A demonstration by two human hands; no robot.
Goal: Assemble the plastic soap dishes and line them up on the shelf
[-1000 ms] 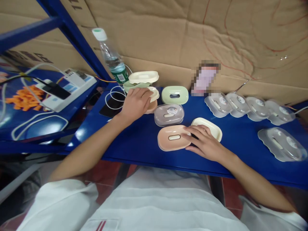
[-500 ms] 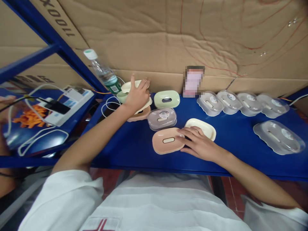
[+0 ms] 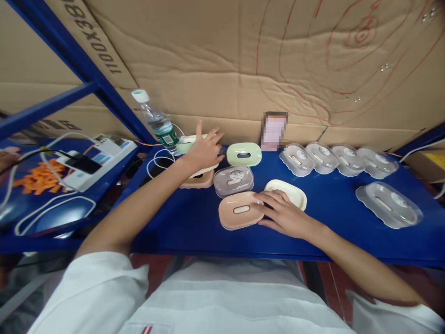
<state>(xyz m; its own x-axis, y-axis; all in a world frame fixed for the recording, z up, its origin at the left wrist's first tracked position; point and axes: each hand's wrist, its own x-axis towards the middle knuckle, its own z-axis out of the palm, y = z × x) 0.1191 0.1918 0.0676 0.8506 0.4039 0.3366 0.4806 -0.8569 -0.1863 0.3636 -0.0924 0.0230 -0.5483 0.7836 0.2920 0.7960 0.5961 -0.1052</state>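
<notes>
The fingers of the left hand (image 3: 206, 149) are spread wide over the pile at the back left, close to a cream piece (image 3: 189, 138). Whether anything is held there cannot be told. The right hand (image 3: 280, 211) is half closed, and the right end of the peach dish (image 3: 231, 217) is lightly held between its fingers and thumb. The peach dish is set near the front edge of the blue tabletop (image 3: 327, 234), and its slot is filled with a pale bar. A cream dish (image 3: 297, 194) is partly hidden behind the right hand.

Just behind the peach dish, a gray dish (image 3: 225, 182) is covered by a clear lid with a round sticker. Behind that, a green dish (image 3: 236, 157) is seen with a dark slot. Farther right, four lidded boxes (image 3: 297, 160) are lined up, and one more box (image 3: 387, 205) is placed in front of them.

By the look of it, those five are done, and the gray one may be too. No sticker is seen on the peach dish, and no bar in the green one, so some work seems left.
</notes>
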